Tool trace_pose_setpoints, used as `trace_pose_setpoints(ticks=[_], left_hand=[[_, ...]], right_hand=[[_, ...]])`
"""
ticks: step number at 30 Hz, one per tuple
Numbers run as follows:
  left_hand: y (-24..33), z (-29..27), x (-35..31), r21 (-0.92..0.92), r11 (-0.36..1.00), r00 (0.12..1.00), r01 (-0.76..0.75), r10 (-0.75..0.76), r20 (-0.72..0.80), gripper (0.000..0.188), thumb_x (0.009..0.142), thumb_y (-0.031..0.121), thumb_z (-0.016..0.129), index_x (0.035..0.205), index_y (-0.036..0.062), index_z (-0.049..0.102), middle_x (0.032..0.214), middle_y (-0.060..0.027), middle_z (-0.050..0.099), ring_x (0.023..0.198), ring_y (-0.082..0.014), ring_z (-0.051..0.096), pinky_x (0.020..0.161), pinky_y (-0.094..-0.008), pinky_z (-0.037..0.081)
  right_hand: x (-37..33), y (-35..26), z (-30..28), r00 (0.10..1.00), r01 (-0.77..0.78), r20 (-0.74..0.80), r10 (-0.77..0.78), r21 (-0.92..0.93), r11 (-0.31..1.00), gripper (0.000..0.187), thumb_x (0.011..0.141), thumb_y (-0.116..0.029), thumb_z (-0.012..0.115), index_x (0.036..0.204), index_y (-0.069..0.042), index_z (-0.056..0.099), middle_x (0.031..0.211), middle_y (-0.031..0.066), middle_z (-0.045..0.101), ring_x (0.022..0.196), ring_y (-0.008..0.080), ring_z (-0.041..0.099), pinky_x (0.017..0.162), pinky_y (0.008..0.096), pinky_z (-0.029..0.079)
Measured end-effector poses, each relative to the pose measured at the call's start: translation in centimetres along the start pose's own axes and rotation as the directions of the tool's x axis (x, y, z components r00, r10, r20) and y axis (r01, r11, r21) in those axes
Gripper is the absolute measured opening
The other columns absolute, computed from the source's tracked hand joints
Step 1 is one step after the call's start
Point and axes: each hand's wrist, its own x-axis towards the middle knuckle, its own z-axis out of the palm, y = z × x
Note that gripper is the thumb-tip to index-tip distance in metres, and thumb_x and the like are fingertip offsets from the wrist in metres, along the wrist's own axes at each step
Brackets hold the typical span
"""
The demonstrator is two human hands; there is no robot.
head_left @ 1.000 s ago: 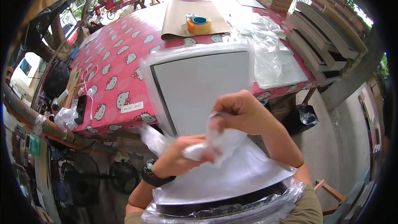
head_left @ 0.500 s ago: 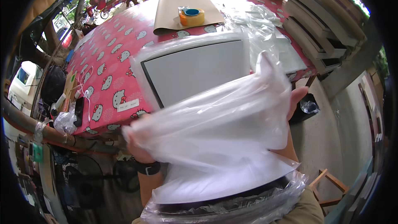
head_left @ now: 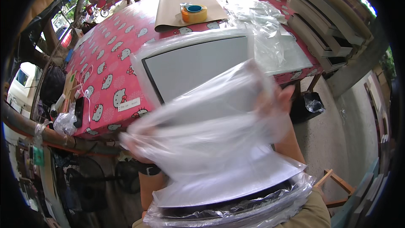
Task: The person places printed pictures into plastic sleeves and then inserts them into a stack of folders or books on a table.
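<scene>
A clear plastic bag [head_left: 211, 122], blurred by motion, is stretched between my hands above my lap. My left hand [head_left: 141, 143] grips its left side, with the fingers partly seen through the film. At the other side my right hand [head_left: 276, 101] holds the plastic, some fingers behind it and one sticking out past the edge. Below the bag a white panel [head_left: 228, 185] with a dark lower edge lies across my lap, over more crumpled plastic wrap [head_left: 270, 207]. Just beyond, on the table, rests a dark-framed pale panel [head_left: 198, 65] in clear plastic.
The table has a pink patterned cover [head_left: 112, 65]. On it are brown paper [head_left: 168, 6] bearing an orange tape roll [head_left: 200, 15], a pile of clear plastic bags [head_left: 274, 42], and a white label strip [head_left: 128, 104]. Stacked frames [head_left: 325, 21] stand right; a wooden frame [head_left: 337, 181] is low right.
The bag's upper right corner has dropped and shifted left. My right hand has moved left and its fingers now show through the film; my left hand has moved slightly down and left.
</scene>
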Motion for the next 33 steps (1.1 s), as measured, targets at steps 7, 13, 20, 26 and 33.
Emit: trace_pose_setpoints(ticks=[7, 13, 20, 26, 33], left_hand=[[5.3, 3.4, 6.5, 0.360, 0.930, 0.996, 0.069, -0.040, -0.085, 0.056, 0.079, 0.033, 0.055, 0.121, 0.0002, 0.039, 0.101, -0.0102, 0.054, 0.087, -0.0183, 0.056, 0.077, -0.0284, 0.045], [4.3, 7.1, 13.1, 0.972, 0.088, 0.927, -0.216, 0.331, 0.176, 0.048, 0.069, 0.002, 0.060, 0.116, 0.0068, 0.050, 0.087, -0.0111, 0.060, 0.074, -0.0188, 0.058, 0.067, -0.0276, 0.045], [3.2, 7.8, 12.5, 0.961, -0.147, 0.855, -0.236, 0.438, 0.277, 0.027, 0.070, 0.001, 0.058, 0.096, 0.0056, 0.062, 0.079, -0.0102, 0.062, 0.068, -0.0182, 0.058, 0.063, -0.0295, 0.045], [7.9, 7.0, 9.1, 0.727, 0.643, 0.951, 0.241, -0.007, -0.309, 0.023, 0.070, 0.009, 0.061, 0.091, 0.0004, 0.058, 0.070, -0.0007, 0.057, 0.062, -0.0118, 0.052, 0.057, -0.0229, 0.042], [0.6, 0.5, 3.0, 0.675, 0.489, 0.808, 0.552, -0.513, -0.289, 0.028, 0.074, 0.018, 0.056, 0.096, 0.0006, 0.054, 0.078, -0.0045, 0.058, 0.064, -0.0133, 0.053, 0.058, -0.0234, 0.042]], right_hand=[[2.0, -3.2, 0.2, 0.943, -0.134, 0.219, 0.249, -0.433, 0.891, 0.031, 0.077, -0.013, 0.057, 0.103, 0.002, 0.052, 0.088, 0.0092, 0.060, 0.073, 0.0124, 0.057, 0.065, 0.0252, 0.046], [8.2, -6.0, 0.5, 0.857, -0.205, -0.254, -0.448, -0.966, 0.156, 0.031, 0.076, -0.008, 0.052, 0.107, -0.005, 0.053, 0.066, -0.0004, 0.050, 0.058, 0.0066, 0.046, 0.053, 0.0222, 0.039], [7.2, -5.1, -1.0, 0.810, -0.117, -0.081, -0.580, -0.993, -0.024, 0.020, 0.076, -0.005, 0.054, 0.094, -0.007, 0.062, 0.055, -0.0049, 0.043, 0.048, 0.0023, 0.032, 0.044, 0.0185, 0.026], [4.6, -6.4, 3.0, 0.844, -0.336, -0.536, -0.009, -0.542, 0.770, 0.011, 0.077, -0.010, 0.059, 0.082, 0.000, 0.062, 0.063, 0.0006, 0.058, 0.053, 0.0051, 0.053, 0.050, 0.0166, 0.042], [-5.0, -2.5, -5.4, 0.767, -0.425, -0.637, 0.074, -0.418, 0.803, 0.023, 0.078, -0.009, 0.057, 0.100, 0.000, 0.058, 0.091, 0.0065, 0.061, 0.081, 0.0144, 0.058, 0.068, 0.0263, 0.047]])
